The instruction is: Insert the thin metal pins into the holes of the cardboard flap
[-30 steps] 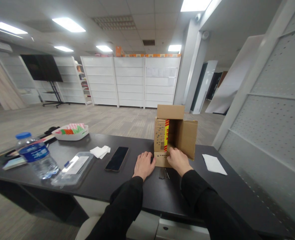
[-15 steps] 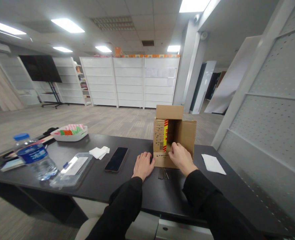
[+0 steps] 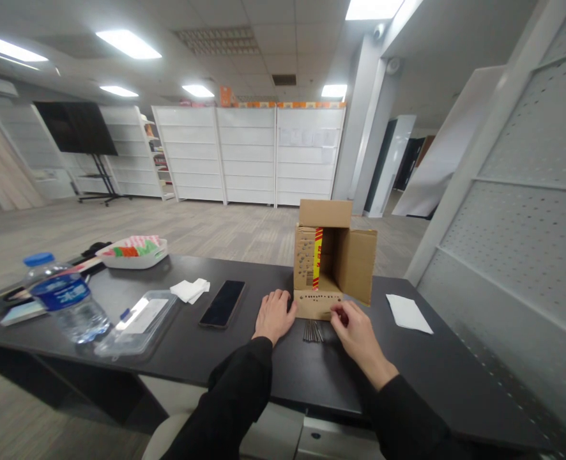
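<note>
An opened cardboard box (image 3: 354, 262) lies on its side on the dark table, its opening facing me. Rows of small holes run across its lowered front flap (image 3: 312, 306) and its left flap. My left hand (image 3: 276, 315) rests flat on the tabletop, fingers stretched out, beside the flap's left edge. With thumb and fingers pinched together, my right hand (image 3: 354, 329) hovers at the flap's right end; whatever is between the fingertips is too small to make out. Several thin metal pins, like nails or screws (image 3: 312, 331), lie side by side just before the flap.
Left of my left hand lie a phone (image 3: 223, 304), crumpled white tissue (image 3: 190, 291) and a clear plastic case (image 3: 142, 322). A water bottle (image 3: 67, 300) and a white basket (image 3: 137, 257) stand farther left. A folded white paper (image 3: 409, 313) lies at the right.
My right hand has come out of the box opening and moved down towards me, to the right end of the front flap. My left hand stays put.
</note>
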The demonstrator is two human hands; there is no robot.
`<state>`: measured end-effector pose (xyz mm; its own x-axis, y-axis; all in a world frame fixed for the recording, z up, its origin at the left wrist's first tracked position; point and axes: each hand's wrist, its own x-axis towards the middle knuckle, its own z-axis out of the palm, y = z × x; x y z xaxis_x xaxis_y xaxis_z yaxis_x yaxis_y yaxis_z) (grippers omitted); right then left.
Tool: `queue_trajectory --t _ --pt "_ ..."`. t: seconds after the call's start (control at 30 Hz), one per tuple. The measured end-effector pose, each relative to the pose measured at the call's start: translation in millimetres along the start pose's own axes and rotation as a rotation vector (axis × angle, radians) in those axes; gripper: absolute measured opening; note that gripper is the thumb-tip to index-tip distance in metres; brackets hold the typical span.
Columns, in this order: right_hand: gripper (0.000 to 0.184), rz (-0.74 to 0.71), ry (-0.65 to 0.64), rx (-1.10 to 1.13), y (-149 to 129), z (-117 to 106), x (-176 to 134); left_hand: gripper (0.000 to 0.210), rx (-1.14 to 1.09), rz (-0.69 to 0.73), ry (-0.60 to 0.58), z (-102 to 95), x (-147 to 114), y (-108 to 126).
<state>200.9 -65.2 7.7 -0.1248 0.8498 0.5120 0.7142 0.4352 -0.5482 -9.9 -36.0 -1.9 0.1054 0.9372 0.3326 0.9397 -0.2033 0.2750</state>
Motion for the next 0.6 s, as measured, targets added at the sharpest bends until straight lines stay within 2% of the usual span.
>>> queue_trajectory --t 0.23,0.4,0.6 --pt "0.017 -0.012 -0.038 0.067 1 15 -28 0.026 -0.001 0.009 0.016 3.1 0 -2" --pt "0.014 -0.034 -0.094 0.063 1 15 -34 0.026 -0.006 0.021 0.022 5.1 0 -4" --pt "0.014 -0.017 -0.179 -0.044 -4 13 -36 0.026 0.0 0.028 0.042 6.7 0 -5"
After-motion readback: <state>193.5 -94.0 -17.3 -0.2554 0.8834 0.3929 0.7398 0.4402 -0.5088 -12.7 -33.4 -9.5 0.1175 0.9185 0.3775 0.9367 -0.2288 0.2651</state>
